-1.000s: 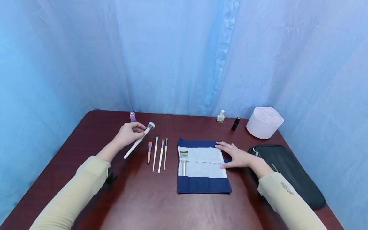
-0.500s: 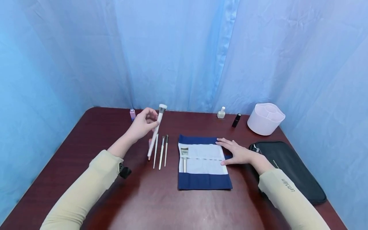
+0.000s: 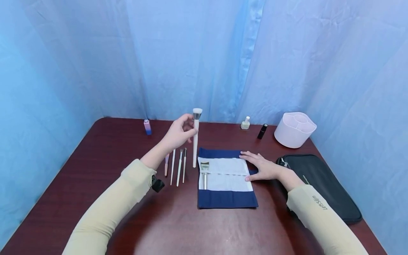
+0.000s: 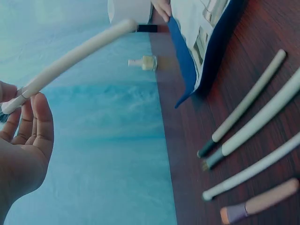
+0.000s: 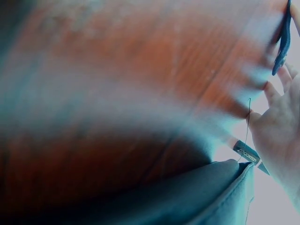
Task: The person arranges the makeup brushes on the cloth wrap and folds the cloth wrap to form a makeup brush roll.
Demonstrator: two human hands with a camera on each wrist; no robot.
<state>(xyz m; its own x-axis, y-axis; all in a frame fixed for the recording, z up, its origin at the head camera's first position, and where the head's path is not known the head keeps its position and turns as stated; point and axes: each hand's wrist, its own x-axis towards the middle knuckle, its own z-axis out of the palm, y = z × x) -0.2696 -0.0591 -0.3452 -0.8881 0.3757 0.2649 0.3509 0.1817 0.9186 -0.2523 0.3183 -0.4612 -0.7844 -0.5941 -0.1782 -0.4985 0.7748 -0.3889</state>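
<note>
My left hand (image 3: 181,132) pinches a white makeup brush (image 3: 195,145) near its bristle end. The brush is upright, bristles on top, its handle end just left of the navy and white brush roll (image 3: 227,199). In the left wrist view the same makeup brush (image 4: 77,58) slants up from my fingers. My right hand (image 3: 262,168) lies with spread fingers on the roll's right edge. A flat-headed brush (image 3: 205,175) sits in the roll's leftmost slot. Left of the roll, several brushes (image 3: 179,168) lie side by side, including a short one with an orange tip (image 4: 260,201).
At the back stand a pink and blue tube (image 3: 147,126), a nail polish bottle (image 3: 245,123) and a black tube (image 3: 262,131). A white divided holder (image 3: 291,132) is at the back right. A black zip case (image 3: 322,191) lies under my right forearm.
My left hand has carried the brush to the right, from beyond the row of brushes to the roll's left side, turning it from slanted to upright. My right hand stays on the roll.
</note>
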